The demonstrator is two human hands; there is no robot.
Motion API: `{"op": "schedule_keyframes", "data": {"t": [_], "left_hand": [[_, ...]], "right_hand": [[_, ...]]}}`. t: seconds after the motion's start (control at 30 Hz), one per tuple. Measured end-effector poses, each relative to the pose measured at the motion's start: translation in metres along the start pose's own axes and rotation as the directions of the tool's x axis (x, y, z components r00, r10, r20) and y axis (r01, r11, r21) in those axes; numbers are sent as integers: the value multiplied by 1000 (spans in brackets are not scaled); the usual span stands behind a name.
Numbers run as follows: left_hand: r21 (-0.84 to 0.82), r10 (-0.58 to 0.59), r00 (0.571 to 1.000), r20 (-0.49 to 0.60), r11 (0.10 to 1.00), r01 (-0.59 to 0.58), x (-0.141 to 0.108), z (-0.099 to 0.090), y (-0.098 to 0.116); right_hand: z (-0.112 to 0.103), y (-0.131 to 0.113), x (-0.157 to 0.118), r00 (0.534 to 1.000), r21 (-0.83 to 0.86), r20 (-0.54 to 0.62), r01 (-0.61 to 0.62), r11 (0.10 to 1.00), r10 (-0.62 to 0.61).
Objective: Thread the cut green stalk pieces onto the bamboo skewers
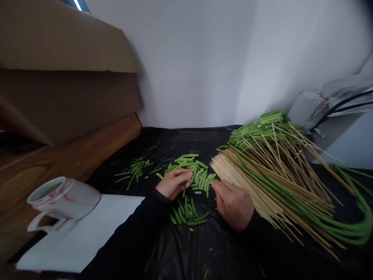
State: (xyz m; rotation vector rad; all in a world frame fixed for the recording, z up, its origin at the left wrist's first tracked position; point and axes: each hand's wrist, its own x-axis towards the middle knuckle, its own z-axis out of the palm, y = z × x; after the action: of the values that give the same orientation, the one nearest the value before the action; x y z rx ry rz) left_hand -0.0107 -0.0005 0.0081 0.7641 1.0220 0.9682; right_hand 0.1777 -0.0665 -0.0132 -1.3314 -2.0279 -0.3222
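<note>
My left hand has its thumb and fingers pinched together over a pile of short cut green bean pieces. My right hand is closed at the pile's right edge, its fingertips beside a bean piece. Whatever lies between the fingers of either hand is too small or hidden to tell. Nearer to me lies a second group of cut pieces. To the right, a fan of thin bamboo skewers lies under several long uncut green beans. Behind them is a stack of bean pieces in rows, with skewers sticking out.
Black plastic sheeting covers the work surface. Thinner green scraps lie at left. A white mug lies tipped on a white sheet. A cardboard box stands at left, a white wall behind. Grey containers and dark cables stand at right.
</note>
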Motion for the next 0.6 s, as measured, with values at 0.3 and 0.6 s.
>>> {"op": "schedule_keyframes", "data": {"t": [0.3, 0.6], "left_hand": [[15, -58, 998, -10, 998, 58, -1, 1, -3], [-30, -58, 998, -31, 998, 57, -2, 5, -6]], "right_hand": [[2, -3, 0, 1000, 20, 5, -19, 1000, 19], [5, -2, -1, 998, 29, 43, -44, 999, 42]]}}
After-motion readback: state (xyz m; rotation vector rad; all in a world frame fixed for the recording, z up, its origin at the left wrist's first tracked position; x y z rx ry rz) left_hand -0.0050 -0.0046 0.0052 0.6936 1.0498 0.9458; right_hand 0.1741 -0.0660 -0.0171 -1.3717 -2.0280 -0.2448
